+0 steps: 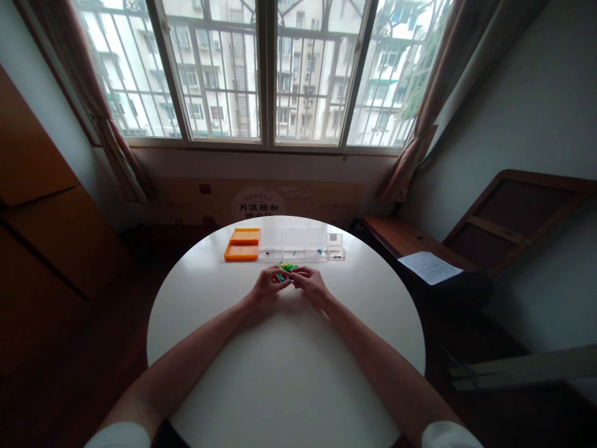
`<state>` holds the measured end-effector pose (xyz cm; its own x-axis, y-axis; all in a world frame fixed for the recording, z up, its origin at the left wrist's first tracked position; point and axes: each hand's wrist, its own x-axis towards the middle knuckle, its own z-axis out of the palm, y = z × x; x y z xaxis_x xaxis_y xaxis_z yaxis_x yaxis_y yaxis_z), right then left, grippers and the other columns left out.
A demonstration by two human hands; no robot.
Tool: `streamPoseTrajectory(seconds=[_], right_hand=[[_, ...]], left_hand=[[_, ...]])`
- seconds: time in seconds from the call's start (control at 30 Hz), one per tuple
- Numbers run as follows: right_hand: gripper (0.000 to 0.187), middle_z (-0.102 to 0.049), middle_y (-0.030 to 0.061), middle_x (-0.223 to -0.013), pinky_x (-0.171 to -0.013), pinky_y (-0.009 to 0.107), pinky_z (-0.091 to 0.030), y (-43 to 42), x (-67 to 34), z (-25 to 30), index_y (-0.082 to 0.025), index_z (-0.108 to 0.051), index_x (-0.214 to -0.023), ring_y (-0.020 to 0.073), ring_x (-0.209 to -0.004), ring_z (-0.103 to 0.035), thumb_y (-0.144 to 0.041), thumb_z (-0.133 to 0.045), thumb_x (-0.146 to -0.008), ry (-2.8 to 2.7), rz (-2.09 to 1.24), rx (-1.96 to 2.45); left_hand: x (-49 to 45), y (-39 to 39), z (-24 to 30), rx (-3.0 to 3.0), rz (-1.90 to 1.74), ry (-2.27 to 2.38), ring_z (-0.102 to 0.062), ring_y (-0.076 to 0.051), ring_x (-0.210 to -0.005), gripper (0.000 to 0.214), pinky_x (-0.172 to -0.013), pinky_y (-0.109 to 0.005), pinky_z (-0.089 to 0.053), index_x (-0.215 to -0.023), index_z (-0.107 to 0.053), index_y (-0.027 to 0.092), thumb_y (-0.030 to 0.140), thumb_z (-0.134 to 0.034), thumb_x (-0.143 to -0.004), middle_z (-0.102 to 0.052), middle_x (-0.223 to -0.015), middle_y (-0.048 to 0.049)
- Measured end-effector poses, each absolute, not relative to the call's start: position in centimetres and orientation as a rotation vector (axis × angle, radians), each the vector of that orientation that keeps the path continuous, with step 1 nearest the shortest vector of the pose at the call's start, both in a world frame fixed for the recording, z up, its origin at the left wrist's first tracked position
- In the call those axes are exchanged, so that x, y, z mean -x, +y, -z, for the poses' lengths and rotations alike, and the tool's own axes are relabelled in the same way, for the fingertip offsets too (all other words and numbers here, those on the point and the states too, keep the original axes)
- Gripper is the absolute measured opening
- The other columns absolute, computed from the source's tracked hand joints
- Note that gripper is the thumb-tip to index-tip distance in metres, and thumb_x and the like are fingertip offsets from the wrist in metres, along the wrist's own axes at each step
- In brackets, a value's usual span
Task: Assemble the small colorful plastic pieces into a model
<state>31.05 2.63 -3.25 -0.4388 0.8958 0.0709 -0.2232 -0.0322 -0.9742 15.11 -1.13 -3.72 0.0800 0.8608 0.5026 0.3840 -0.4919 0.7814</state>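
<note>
My left hand (267,284) and my right hand (310,284) meet over the far middle of a round white table (284,373). Both have their fingers curled in a pinch, fingertips close together. Between and just beyond them lies a small heap of green, blue and yellow pieces (286,268). The fingers seem to pinch some of these pieces, too small to name. Beyond the heap stands a row of clear plastic boxes (298,245) with a few tiny items inside, and an orange box (242,244) at their left.
A small clear box (335,246) ends the row on the right. A wooden bench with a sheet of paper (430,267) stands to the right of the table. Barred windows and curtains fill the far wall; wooden furniture lines the left.
</note>
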Motion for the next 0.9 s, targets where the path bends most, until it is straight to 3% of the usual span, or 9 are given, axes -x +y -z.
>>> streamPoseTrajectory(seconds=[0.3, 0.9], right_hand=[[0.028, -0.061, 0.0008, -0.051, -0.047, 0.023, -0.04, 2.57, -31.0, 2.83, -0.014, -0.063, -0.069, 0.0101, -0.045, -0.052, -0.036, -0.074, -0.055, -1.381, -1.599, 0.788], [0.023, -0.063, 0.0016, -0.058, -0.049, 0.023, -0.042, 2.88, -30.8, 3.38, -0.014, -0.066, -0.07, 0.0099, -0.049, -0.053, -0.031, -0.072, -0.056, -1.41, -1.547, 0.762]], left_hand=[[-15.08, -1.08, 3.82, -1.87, -1.373, 1.199, -0.054, -0.006, -0.049, 0.029, -0.044, -0.017, -0.043, -0.083, -0.067, 0.012, 0.038, -0.063, -0.071, -0.059, -0.075, -0.0044], [-14.96, -0.81, 3.98, -1.743, -1.4, 1.141, -0.053, -0.008, -0.052, 0.03, -0.045, -0.021, -0.048, -0.089, -0.069, 0.012, 0.036, -0.061, -0.073, -0.055, -0.077, -0.0057]])
